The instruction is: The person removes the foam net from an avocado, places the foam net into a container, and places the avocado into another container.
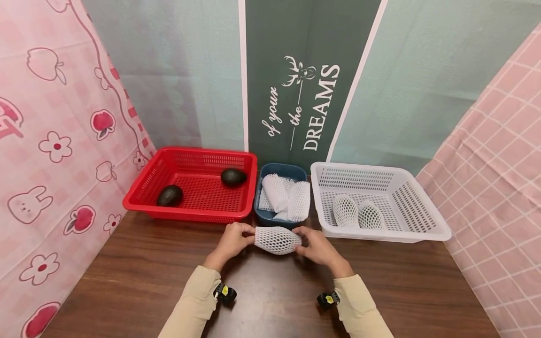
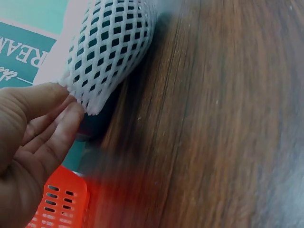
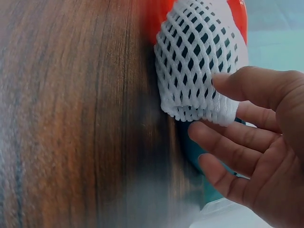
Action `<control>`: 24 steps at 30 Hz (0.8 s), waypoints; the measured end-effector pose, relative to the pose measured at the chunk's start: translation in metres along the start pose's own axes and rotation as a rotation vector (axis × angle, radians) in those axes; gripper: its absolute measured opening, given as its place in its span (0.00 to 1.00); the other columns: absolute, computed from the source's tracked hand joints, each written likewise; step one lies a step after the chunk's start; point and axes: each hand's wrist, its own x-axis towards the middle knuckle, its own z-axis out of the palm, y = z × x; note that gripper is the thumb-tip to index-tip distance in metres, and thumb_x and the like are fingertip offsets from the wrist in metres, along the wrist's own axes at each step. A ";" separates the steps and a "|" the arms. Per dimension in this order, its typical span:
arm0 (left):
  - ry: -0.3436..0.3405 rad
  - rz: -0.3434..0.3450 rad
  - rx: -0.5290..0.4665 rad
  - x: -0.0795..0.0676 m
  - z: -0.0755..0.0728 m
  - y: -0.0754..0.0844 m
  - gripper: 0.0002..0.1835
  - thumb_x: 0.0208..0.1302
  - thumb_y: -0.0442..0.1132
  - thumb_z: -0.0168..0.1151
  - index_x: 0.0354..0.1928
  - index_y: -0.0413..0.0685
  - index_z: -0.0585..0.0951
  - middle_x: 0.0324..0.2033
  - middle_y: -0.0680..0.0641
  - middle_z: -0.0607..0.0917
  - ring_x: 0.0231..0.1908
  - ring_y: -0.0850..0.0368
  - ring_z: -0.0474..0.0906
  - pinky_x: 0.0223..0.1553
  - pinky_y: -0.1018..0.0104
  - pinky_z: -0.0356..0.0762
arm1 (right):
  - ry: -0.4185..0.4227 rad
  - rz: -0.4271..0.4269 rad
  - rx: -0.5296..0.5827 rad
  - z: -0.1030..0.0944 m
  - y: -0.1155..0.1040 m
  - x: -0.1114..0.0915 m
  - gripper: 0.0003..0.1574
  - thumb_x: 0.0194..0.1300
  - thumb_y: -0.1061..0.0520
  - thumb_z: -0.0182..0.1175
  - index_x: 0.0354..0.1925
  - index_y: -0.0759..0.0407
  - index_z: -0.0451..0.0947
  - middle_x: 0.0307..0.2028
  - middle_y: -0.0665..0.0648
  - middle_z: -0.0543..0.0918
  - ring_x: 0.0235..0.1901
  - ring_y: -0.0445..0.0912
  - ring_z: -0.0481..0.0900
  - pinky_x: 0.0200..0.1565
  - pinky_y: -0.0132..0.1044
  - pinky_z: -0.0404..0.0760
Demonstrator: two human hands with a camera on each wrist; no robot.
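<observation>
Between the two hands, just in front of the blue bin, is a white foam net sleeve point(image 1: 278, 240) with a dark avocado inside, showing through its stretched mesh. My left hand point(image 1: 232, 243) pinches the gathered left end of the net between thumb and fingers. At the other end, my right hand point(image 1: 318, 246) has its thumb on the mesh and its fingers curved behind the net's open rim. In the right wrist view the rim of the net point(image 3: 194, 66) bunches near the fingertips. The left wrist view shows the mesh point(image 2: 111, 42) drawn narrow at the pinch.
A red basket point(image 1: 190, 216) at the left holds two bare avocados point(image 1: 233, 177). The blue bin point(image 1: 264, 217) in the middle contains folded foam nets point(image 1: 298, 201). At the right, a white basket point(image 1: 427, 234) holds two netted avocados point(image 1: 345, 211). Everything stands on a brown wooden table point(image 1: 270, 300).
</observation>
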 end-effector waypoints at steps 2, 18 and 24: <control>-0.024 0.006 -0.040 0.000 0.001 0.001 0.08 0.45 0.27 0.67 0.29 0.44 0.86 0.28 0.50 0.85 0.27 0.61 0.80 0.30 0.68 0.77 | 0.005 0.001 0.007 0.001 0.000 0.001 0.21 0.51 0.63 0.66 0.46 0.62 0.77 0.33 0.50 0.81 0.33 0.42 0.79 0.37 0.37 0.76; -0.144 0.105 -0.010 0.004 0.008 0.007 0.17 0.37 0.24 0.68 0.35 0.40 0.80 0.33 0.48 0.82 0.34 0.52 0.77 0.37 0.62 0.75 | 0.109 -0.064 -0.057 0.004 0.000 0.003 0.10 0.51 0.65 0.67 0.36 0.60 0.81 0.22 0.44 0.77 0.21 0.34 0.70 0.25 0.31 0.71; -0.151 0.120 0.044 0.003 0.012 0.005 0.14 0.34 0.22 0.62 0.26 0.46 0.77 0.22 0.55 0.76 0.24 0.60 0.70 0.25 0.70 0.69 | 0.125 -0.063 -0.067 0.005 -0.003 0.005 0.10 0.50 0.65 0.67 0.35 0.61 0.81 0.23 0.46 0.78 0.21 0.35 0.70 0.25 0.31 0.71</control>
